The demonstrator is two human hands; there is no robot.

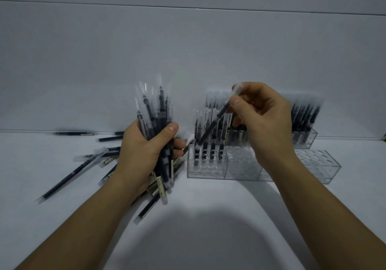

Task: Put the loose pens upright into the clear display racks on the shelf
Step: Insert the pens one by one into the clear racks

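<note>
1. While the right grip [265, 123] pinches one pen [213, 123] near its capped top between thumb and curled fingers, the pen leans, with its lower end at the front-left corner of the front rack [205, 172]. Advice: stand it upright over a free hole before lowering. The pens already seated are just beside it, and a tilted entry would likely knock them.
2. Left grip [144, 155]: fingers and thumb wrapped tight round a bundle of pens [155, 111], whose ends fan out above and below. Best held off to the left so the fan does not sweep the rack.
3. Loose pens [81, 165]: scattered flat on the shelf [208, 217], left of and under the left grip. A few more lie farther back by the wall.
4. Front rack, remainder: one row filled on the left; the section to its right shows no pens.
5. Second rack [319, 165]: clear, no pens seen, right of the right forearm.
6. Rear racks [302, 138]: packed with upright pens, partly hidden behind the right grip.
</note>
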